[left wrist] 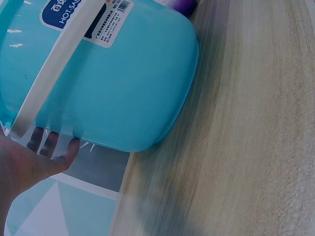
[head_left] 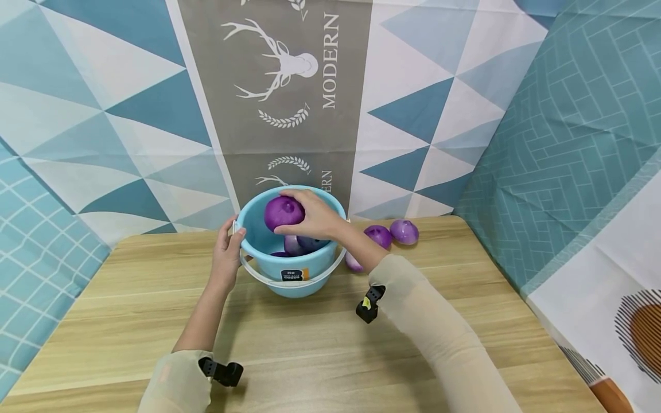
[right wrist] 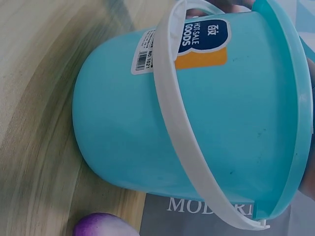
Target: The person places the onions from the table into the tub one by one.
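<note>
A light-blue bucket (head_left: pixel 263 265) stands upright on the table, its white handle (head_left: pixel 273 282) hanging down in front. My left hand (head_left: pixel 224 252) holds the bucket's left side at the rim; in the left wrist view its fingers (left wrist: pixel 49 145) lie against the outer wall. Over the bucket's mouth my right hand (head_left: pixel 317 217) grips a purple onion (head_left: pixel 281 213) between thumb and fingers. Beneath it, several more onions (head_left: pixel 293 246) lie inside, partly hidden by the wall. The right wrist view shows mostly the bucket's outside (right wrist: pixel 113 118), with only a sliver of the right hand at the edge.
Right of the bucket, several onions rest on the wooden table (head_left: pixel 289 355): a paler one (head_left: pixel 404 231), a darker one (head_left: pixel 377 235) and another (head_left: pixel 353 263) partly behind my right forearm. A patterned cloth (head_left: pixel 320 132) hangs directly behind the table.
</note>
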`<state>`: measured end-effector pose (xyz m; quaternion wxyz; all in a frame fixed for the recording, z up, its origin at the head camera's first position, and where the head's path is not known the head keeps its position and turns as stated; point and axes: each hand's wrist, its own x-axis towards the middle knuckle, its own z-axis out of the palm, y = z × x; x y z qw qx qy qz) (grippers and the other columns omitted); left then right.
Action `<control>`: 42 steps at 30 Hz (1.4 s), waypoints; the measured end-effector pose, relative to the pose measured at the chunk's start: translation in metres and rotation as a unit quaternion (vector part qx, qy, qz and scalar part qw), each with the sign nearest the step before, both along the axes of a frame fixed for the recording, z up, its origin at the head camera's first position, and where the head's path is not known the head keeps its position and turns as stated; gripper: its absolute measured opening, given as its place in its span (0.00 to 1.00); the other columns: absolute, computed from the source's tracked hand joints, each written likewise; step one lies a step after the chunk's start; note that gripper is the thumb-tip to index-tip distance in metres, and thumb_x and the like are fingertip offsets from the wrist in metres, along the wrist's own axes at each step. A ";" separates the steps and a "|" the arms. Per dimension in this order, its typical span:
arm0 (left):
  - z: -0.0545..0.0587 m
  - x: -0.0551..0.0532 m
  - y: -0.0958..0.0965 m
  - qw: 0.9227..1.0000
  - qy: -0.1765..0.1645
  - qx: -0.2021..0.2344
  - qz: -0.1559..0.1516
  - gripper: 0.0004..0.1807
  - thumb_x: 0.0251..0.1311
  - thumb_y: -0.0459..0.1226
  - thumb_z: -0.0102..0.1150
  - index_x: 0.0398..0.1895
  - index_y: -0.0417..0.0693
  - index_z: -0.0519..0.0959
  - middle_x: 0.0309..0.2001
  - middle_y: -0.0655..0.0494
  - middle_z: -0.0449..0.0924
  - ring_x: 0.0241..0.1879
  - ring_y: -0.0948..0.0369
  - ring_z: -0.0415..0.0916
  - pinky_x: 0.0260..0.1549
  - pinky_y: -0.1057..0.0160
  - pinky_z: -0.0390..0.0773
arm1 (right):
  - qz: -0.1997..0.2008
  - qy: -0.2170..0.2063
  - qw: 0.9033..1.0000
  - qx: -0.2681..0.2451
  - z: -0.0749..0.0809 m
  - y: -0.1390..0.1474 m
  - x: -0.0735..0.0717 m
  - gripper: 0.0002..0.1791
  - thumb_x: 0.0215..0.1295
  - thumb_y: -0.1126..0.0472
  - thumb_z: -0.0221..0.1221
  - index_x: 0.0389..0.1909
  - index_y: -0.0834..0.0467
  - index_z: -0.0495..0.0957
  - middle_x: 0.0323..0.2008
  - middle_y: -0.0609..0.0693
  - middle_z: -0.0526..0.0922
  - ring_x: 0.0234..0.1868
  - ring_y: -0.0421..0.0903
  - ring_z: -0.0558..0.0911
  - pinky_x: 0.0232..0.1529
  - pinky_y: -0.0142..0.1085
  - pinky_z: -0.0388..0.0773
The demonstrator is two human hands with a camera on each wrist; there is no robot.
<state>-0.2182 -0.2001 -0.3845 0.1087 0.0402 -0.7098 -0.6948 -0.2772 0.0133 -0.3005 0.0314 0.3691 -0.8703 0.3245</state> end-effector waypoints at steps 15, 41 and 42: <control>0.002 0.001 0.001 1.000 -0.001 0.003 -0.002 0.27 0.69 0.48 0.41 0.71 0.63 0.54 0.60 0.46 0.63 0.54 0.53 0.68 0.42 0.61 0.82 | 0.002 -0.019 1.000 0.008 -0.003 -0.011 0.000 0.45 0.48 0.40 0.66 0.67 0.49 0.60 0.60 0.51 0.68 0.59 0.45 0.69 0.55 0.40 0.75; 0.001 0.001 -0.001 1.000 0.007 -0.007 -0.006 0.28 0.68 0.49 0.41 0.71 0.61 0.54 0.61 0.47 0.64 0.54 0.56 0.68 0.43 0.62 0.81 | -0.008 -0.017 0.998 0.053 -0.006 -0.017 0.001 0.45 0.47 0.39 0.67 0.67 0.43 0.60 0.59 0.51 0.67 0.57 0.45 0.69 0.55 0.42 0.75; 0.001 0.001 -0.001 1.000 0.008 -0.006 -0.006 0.28 0.69 0.49 0.41 0.71 0.61 0.54 0.60 0.48 0.64 0.53 0.58 0.69 0.44 0.60 0.81 | -0.004 -0.017 0.998 0.057 -0.007 -0.018 0.001 0.45 0.47 0.39 0.67 0.67 0.43 0.60 0.58 0.51 0.67 0.57 0.45 0.70 0.55 0.41 0.75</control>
